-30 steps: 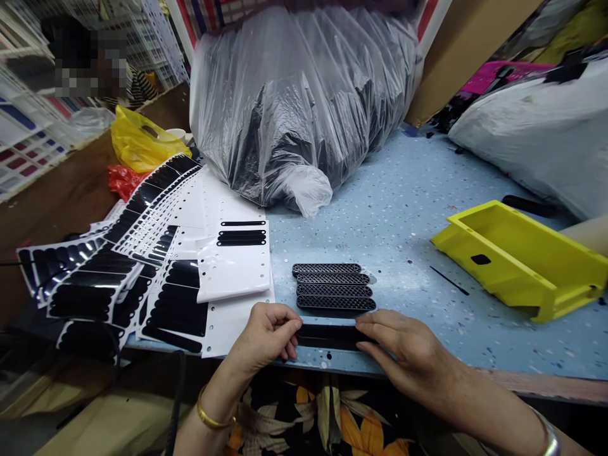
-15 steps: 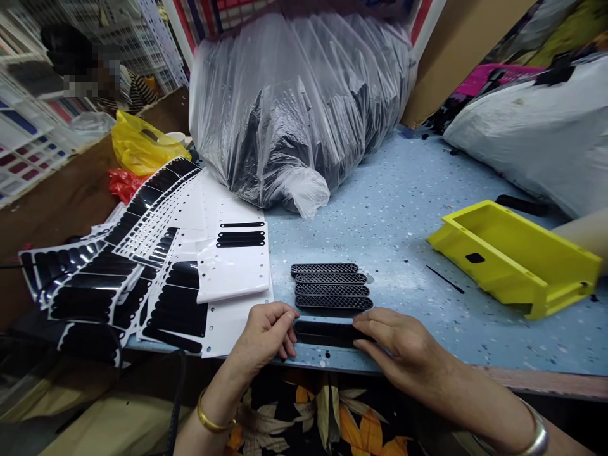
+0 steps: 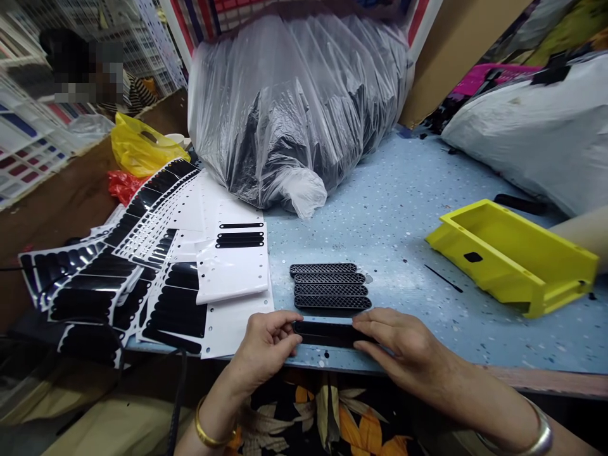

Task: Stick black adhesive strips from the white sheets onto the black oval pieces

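Observation:
A long black strip-shaped piece with rounded ends (image 3: 325,334) lies level near the table's front edge, between my two hands. My left hand (image 3: 268,345) pinches its left end between thumb and fingers. On the other end, my right hand (image 3: 396,335) is closed, fingers above and thumb below, hiding that tip. Just beyond the piece, several black strips with a lattice surface (image 3: 331,290) lie side by side on the table. To the left of my left hand is a white backing sheet (image 3: 232,272) bearing a few thin black stickers (image 3: 240,239).
More sheets of black stickers (image 3: 95,285) overlap at the left. A big clear plastic bag (image 3: 304,114) of dark items stands at the back. On the right are a yellow bin (image 3: 513,259), a thin black stick (image 3: 443,278) and a white sack (image 3: 532,126). Another person sits far left.
My left hand's fingers have shifted from beside the strip's left end to pinch it, thumb now lower. My right hand keeps its hold and has hardly moved.

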Action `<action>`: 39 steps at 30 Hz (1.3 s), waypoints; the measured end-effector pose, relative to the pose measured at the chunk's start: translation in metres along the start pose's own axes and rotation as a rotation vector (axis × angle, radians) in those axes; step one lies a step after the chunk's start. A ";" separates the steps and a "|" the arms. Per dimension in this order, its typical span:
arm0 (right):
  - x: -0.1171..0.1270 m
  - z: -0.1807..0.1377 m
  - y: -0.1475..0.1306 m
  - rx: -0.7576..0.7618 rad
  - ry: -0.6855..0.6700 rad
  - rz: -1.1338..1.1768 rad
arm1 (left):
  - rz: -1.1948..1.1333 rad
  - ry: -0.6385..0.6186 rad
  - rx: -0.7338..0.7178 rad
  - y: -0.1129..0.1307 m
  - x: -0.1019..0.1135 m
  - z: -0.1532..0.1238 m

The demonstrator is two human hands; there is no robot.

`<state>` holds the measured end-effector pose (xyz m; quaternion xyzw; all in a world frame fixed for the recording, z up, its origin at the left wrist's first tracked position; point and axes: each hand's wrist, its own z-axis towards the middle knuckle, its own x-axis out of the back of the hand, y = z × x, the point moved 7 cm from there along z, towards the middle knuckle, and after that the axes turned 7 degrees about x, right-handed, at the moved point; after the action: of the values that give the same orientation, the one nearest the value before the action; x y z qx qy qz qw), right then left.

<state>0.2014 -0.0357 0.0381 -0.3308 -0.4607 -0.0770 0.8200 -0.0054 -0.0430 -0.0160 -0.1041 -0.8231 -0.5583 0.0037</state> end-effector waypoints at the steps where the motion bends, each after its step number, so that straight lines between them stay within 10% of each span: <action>1: -0.001 -0.002 0.001 0.007 0.004 -0.002 | 0.001 0.001 -0.001 -0.001 0.000 0.000; 39: 0.002 -0.002 -0.005 0.028 0.084 -0.012 | -0.085 -0.053 0.069 0.001 0.000 0.003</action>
<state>0.2017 -0.0405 0.0417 -0.3129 -0.4291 -0.0892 0.8426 -0.0050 -0.0398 -0.0166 -0.0835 -0.8453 -0.5262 -0.0386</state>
